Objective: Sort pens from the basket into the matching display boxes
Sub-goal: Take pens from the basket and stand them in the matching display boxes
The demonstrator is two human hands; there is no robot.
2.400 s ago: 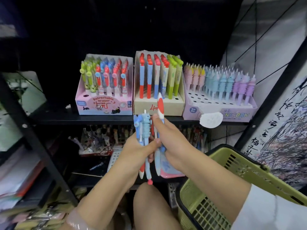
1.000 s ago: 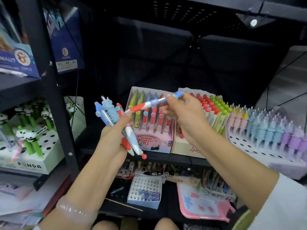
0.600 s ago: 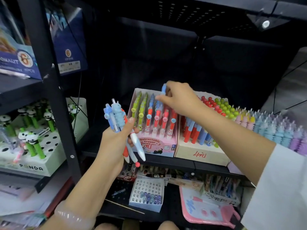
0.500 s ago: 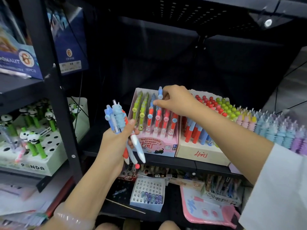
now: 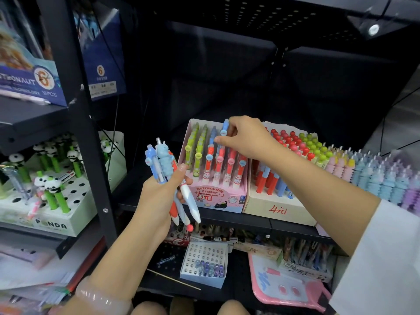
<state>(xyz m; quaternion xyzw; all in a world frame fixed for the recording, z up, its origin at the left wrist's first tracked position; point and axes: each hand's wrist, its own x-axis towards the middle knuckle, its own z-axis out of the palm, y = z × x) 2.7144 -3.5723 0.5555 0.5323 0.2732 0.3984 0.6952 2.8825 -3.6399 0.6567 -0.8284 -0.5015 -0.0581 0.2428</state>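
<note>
On the middle shelf, head view: right hand point(image 5: 246, 138) pinches the top of a blue-capped eraser pen point(image 5: 225, 130) and holds it upright over the back rows of the pink "Retractable eraser pen" box point(image 5: 218, 197). Thumb and fingers are closed on the cap end; the lower barrel is hidden among the seated pens.

Left hand point(image 5: 159, 194) is wrapped round a mixed bundle of pens point(image 5: 169, 178), held just left of the pink box. Count in the bundle: about five, namely one blue unicorn pen point(image 5: 164, 156), one blue clip pen point(image 5: 151, 159), and roughly three red-and-white barrels pointing down; overlap makes this uncertain.

Handling, judged: the pens look light, stiff and smooth plastic, likely slippery in a bundle. The soft-looking figure tops give better purchase. Best hold for seating is near the cap, as here, so the tip can find its hole.

Boxes on this shelf: three. Pink box, beige box marked in red point(image 5: 278, 206) touching it on the right, then the pastel unicorn pen display point(image 5: 386, 178). Pink box shows about four columns, green to red; exact pen count cannot be told. A panda pen box point(image 5: 52, 225) stands on the neighbouring rack. The basket is out of view.
</note>
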